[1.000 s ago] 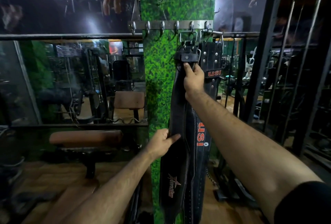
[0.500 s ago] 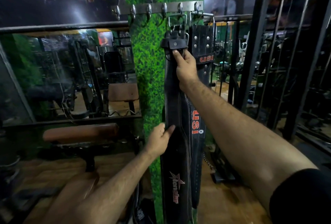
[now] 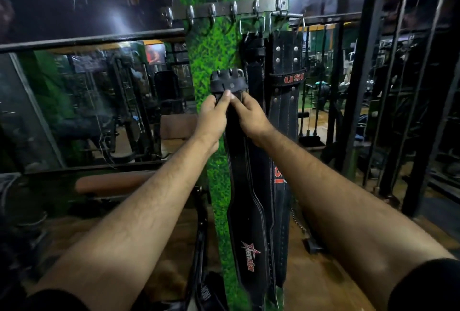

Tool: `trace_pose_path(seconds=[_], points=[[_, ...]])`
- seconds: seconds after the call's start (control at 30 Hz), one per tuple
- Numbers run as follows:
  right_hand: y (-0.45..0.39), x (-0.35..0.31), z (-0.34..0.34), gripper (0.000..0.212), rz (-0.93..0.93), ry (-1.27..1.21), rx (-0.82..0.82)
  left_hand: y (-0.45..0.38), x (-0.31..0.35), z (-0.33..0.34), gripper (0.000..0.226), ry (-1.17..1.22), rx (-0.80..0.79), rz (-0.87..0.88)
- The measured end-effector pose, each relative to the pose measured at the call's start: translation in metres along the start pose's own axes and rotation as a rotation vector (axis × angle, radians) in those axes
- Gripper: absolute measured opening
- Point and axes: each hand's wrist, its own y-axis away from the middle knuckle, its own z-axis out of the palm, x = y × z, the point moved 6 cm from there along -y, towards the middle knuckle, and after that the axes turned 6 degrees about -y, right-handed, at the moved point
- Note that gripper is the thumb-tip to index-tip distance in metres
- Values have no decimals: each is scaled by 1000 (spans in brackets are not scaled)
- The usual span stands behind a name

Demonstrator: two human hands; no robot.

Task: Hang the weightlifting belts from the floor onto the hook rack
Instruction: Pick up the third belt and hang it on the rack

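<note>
A steel hook rack (image 3: 224, 11) is fixed across a green grass-patterned pillar (image 3: 214, 49). A black belt (image 3: 254, 62) hangs from a hook by its buckle, and a black USI belt (image 3: 286, 62) hangs to its right. I hold a third black belt with a red star logo (image 3: 245, 186) upright in front of them. Its buckle end (image 3: 229, 83) is well below the hooks, and the belt hangs down toward the floor. My left hand (image 3: 214, 111) and my right hand (image 3: 249, 114) both pinch this belt just under the buckle, fingertips meeting.
The hooks to the left on the rack are bare. A padded bench (image 3: 112, 183) and a mirror wall (image 3: 99, 106) lie to the left. Black steel frame posts (image 3: 358, 86) stand to the right. A dark strap-like thing (image 3: 205, 295) leans low at the pillar's base.
My left hand has come up from the belt's middle to its top end beside my right hand. The buckle end now sits lower and further left of the hooks.
</note>
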Motion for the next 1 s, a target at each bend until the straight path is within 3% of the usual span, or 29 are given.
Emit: trace_pose_path(seconds=[0.1, 0.2, 0.33, 0.43, 0.53, 0.63, 0.77, 0.9, 1.0], points=[[24, 23, 5, 20, 12, 59, -82, 3, -14, -7, 33, 80, 93, -57], [54, 52, 4, 11, 58, 54, -73, 0, -13, -4, 41, 163, 62, -94], [77, 91, 3, 15, 140, 135, -54, -10, 11, -13, 31, 242, 103, -89], [98, 139, -6, 50, 326, 257, -148, -23, 31, -23, 22, 289, 79, -65], [105, 147, -14, 53, 446, 363, -210, -28, 33, -31, 27, 304, 85, -66], [72, 103, -7, 65, 272, 315, -125, -34, 31, -41, 32, 308, 143, -57], [31, 45, 16, 29, -1, 243, -95, -35, 23, -37, 28, 272, 131, -84], [58, 107, 4, 58, 143, 490, -131, -38, 14, -40, 27, 264, 134, -101], [97, 168, -14, 79, 340, 492, -147, -39, 3, -40, 25, 243, 116, -138]])
